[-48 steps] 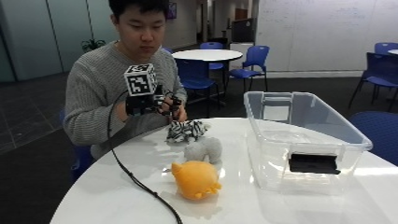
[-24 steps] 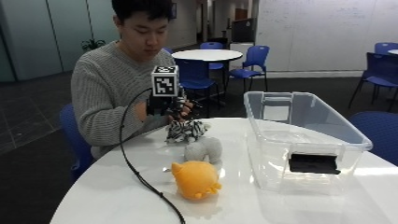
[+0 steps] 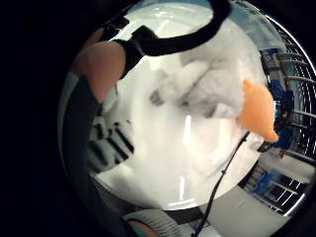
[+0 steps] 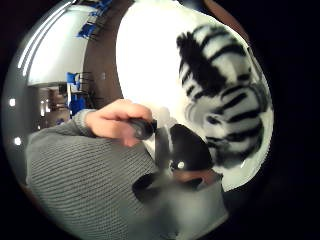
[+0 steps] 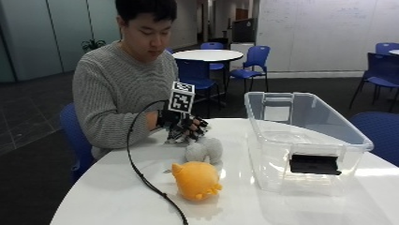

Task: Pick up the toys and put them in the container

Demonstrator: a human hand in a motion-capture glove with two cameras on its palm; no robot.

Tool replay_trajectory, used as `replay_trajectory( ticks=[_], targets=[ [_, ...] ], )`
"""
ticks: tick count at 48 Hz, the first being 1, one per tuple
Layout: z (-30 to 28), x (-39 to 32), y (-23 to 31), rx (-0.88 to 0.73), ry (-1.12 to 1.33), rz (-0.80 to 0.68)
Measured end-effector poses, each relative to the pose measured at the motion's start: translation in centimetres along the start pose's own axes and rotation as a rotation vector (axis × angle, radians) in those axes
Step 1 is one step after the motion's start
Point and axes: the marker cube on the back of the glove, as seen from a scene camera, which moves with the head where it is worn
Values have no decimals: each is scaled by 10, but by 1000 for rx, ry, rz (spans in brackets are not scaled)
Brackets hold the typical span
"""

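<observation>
Gloved right hand (image 5: pixel 186 127), centre-left of frame, grip curled around striped zebra toy (image 5: pixel 181 133) on tabletop (image 5: pixel 112 187), evidently for lifting toward container (image 5: pixel 305 140), right.

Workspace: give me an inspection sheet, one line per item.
Surface: round white table.
Job's things: striped zebra toy under the gloved right hand; grey plush and orange plush lie side by side on the table; clear plastic container holds no toys.
Clutter: nothing seen.
Grippers: right hand's fingers reach down over the zebra toy; grasp cannot be confirmed.
Cables: black cable runs across the table beside the orange plush.
Surroundings: blue chairs, another round table.
</observation>
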Motion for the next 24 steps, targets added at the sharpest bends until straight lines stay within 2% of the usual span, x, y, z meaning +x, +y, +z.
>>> replay_trajectory(
  ticks=[8,12,18,24],
  targets=[
    [31,-5,-7,6,58,-3],
    [29,8,-8,26,201,5],
    [28,-1,-13,75,71,30],
    [29,-2,-20,209,53,40]
  ],
)
